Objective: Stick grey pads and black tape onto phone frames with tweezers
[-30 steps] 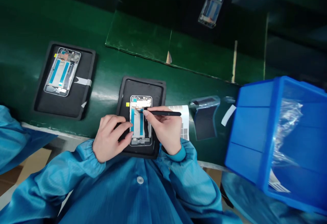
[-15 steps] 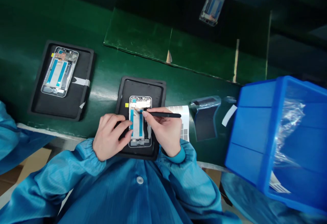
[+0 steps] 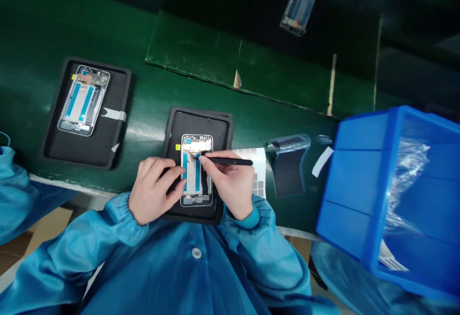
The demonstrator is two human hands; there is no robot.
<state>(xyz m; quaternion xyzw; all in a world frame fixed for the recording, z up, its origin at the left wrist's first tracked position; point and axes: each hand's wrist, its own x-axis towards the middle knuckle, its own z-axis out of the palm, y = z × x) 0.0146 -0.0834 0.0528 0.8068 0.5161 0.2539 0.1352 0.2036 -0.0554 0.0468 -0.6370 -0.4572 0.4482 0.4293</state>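
A phone's metal mid-frame (image 3: 196,170) with blue strips and a pale central panel lies on a black foam mat (image 3: 201,123). My left hand (image 3: 153,190) presses its fingertips on the frame's left side, covering part of it. My right hand (image 3: 232,178) pinches a thin black stylus (image 3: 230,161) whose tip touches the frame's upper part, near a small orange-tan component. The frame's lower right is partly hidden by that hand.
A second phone frame (image 3: 83,100) lies on its own black mat (image 3: 86,154) to the left, and a third (image 3: 298,9) lies on a dark surface beyond. A label sheet (image 3: 257,171) and a dark pouch (image 3: 289,171) sit to the right, next to a blue bin (image 3: 359,190) holding clear plastic.
The whole view has drifted slightly. Both hands stay in place on the frame, and the stylus tip remains at its upper part.
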